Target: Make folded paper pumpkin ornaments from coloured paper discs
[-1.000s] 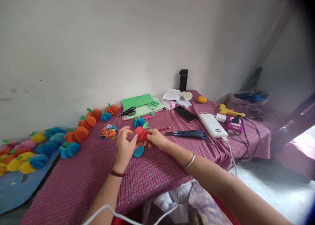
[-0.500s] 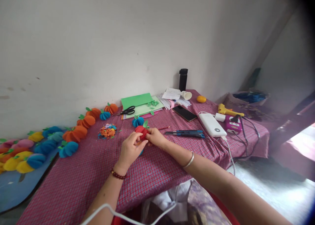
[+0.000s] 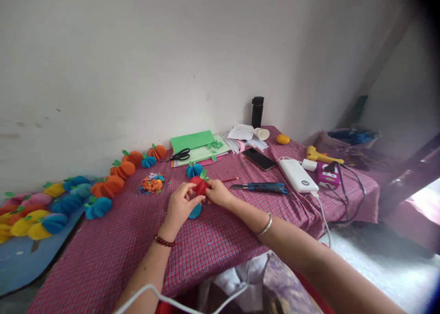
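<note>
Red paper ball (image 3: 198, 184): left hand (image 3: 182, 203) and right hand (image 3: 217, 194) are both grasping it; blue disc (image 3: 195, 211) lying just below them; over-tight pinching would be creasing the ball

Upright black bottle (image 3: 257, 114), tipped pale cup (image 3: 263, 134), dark phone (image 3: 259, 159), white power bank (image 3: 297, 174)

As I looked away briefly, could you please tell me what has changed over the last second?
The left hand moved rightward, toward the right hand, bringing its fingers in at the left side of the red paper pumpkin. The right hand kept its hold on it. The scissors, smartphone and blue paper pumpkin behind stayed put.
</note>
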Demonstrator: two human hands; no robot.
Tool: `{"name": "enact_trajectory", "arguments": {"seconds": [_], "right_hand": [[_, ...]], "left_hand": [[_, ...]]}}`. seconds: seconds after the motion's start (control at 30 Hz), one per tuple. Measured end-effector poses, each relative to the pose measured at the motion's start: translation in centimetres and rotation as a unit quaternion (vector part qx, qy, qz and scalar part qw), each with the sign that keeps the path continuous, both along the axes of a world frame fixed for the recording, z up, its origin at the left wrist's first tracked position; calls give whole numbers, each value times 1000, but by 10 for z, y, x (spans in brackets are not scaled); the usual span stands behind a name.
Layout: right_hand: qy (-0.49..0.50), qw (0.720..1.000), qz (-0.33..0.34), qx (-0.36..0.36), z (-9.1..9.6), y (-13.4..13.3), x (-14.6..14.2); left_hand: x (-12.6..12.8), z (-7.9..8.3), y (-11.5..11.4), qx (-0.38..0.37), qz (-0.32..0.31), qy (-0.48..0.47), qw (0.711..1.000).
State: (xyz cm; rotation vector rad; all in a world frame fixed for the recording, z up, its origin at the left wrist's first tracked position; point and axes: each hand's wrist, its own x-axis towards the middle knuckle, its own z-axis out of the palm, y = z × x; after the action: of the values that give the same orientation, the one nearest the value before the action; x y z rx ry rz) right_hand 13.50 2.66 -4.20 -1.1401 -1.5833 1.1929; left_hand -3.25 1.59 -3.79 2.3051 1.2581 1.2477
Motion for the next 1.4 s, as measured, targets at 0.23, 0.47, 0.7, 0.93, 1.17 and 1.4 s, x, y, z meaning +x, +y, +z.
{"name": "enact_trajectory", "arguments": {"seconds": [0.23, 0.47, 0.7, 0.93, 1.17, 1.4], "right_hand": [[-40, 999, -6, 29, -2, 0, 0], [-54, 998, 2, 43, -1, -2, 1], [-112, 990, -14, 78, 3, -4, 3], [-123, 987, -23, 98, 1, -4, 3], [-174, 974, -45, 140, 1, -2, 3], [-262, 943, -67, 195, 3, -6, 4]], "left_hand": [[3, 2, -2, -4, 3, 9, 1000], [3, 2, -1, 5, 18, -29, 999], [1, 9, -4, 70, 78, -24, 994], [1, 13, -8, 152, 3, 122, 981], [8, 14, -12, 113, -29, 93, 989], [8, 9, -7, 94, 34, 61, 993]]}}
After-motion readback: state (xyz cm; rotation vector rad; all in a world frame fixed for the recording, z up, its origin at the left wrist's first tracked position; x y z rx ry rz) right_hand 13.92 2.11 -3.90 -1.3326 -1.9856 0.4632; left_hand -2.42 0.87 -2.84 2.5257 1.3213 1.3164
